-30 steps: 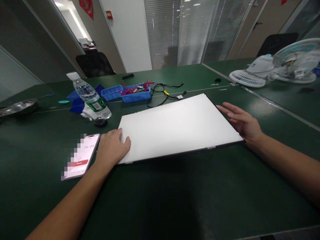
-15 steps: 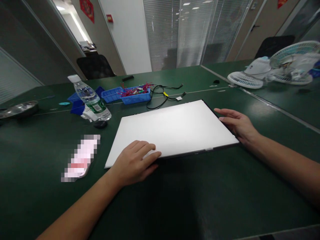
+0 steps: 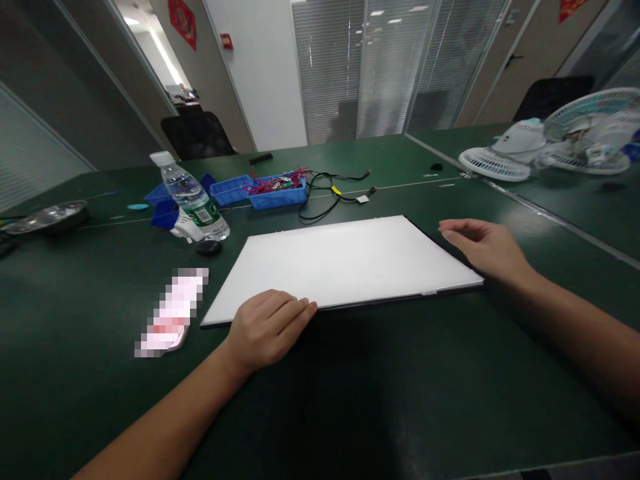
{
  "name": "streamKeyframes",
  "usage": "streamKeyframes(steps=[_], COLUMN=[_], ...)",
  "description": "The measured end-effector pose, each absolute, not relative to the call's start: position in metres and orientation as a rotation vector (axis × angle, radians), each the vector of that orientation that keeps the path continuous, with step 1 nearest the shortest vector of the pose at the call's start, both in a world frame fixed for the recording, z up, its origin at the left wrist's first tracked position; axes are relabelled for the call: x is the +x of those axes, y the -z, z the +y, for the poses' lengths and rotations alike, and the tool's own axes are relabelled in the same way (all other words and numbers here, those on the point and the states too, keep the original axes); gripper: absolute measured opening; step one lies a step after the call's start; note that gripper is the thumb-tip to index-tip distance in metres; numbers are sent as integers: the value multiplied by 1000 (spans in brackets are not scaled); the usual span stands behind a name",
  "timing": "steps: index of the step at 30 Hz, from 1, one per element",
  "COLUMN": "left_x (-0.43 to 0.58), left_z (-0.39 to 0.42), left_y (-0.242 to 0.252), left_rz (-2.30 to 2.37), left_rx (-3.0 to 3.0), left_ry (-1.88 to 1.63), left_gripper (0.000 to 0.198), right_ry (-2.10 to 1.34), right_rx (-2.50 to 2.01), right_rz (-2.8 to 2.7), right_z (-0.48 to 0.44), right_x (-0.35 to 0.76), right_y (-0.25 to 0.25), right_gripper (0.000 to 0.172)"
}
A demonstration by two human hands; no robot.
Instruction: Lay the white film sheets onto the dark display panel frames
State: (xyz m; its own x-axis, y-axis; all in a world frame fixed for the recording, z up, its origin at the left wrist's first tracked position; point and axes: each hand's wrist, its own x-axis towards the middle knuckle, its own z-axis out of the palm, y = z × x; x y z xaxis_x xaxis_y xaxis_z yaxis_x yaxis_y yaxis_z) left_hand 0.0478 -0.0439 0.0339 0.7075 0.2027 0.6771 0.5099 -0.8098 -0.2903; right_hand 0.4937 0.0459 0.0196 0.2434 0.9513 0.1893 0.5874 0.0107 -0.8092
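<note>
A flat white panel with a thin dark edge lies on the green table in front of me. My left hand rests palm down at the panel's near left edge, fingers stretched out and touching the edge. My right hand lies along the panel's right edge, fingers extended and slightly curled against it. Neither hand holds anything.
A phone lies left of the panel. Behind it are a water bottle, a small black cap, blue trays with coloured parts, a black cable and a metal dish. Two white fans lie at the far right.
The panel has turned and slid toward me. My left hand moved from the panel's left corner to its near edge; my right hand stayed on the right edge.
</note>
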Motion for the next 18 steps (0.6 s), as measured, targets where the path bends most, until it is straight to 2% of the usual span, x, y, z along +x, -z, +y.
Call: streamKeyframes(steps=[3,6,10,13,18], left_x=[52,57,66,74,82], left_z=[-49,-55,-64,-71,-77], left_y=[-38,-41,-42,-42,-42], left_rz=[-526,-484,-457,-438,-400], left_rx=[-2448,-2458,-2496,-2530,-2557], left_ry=[914,943,960,1000,1017], left_gripper=[18,16,11,9,14], right_ry=[-127,190,527,628,626], right_rx=[-1468,-1048,-619,-471,-529], right_rz=[-1954,-2393,-2469,-2457,-2418], right_z=[16,-27,-65,-73,-77], right_x=[473,427,365,345,360], right_y=[-46,-63,-59,-47,-39], right_gripper=[37,31,19,18,21])
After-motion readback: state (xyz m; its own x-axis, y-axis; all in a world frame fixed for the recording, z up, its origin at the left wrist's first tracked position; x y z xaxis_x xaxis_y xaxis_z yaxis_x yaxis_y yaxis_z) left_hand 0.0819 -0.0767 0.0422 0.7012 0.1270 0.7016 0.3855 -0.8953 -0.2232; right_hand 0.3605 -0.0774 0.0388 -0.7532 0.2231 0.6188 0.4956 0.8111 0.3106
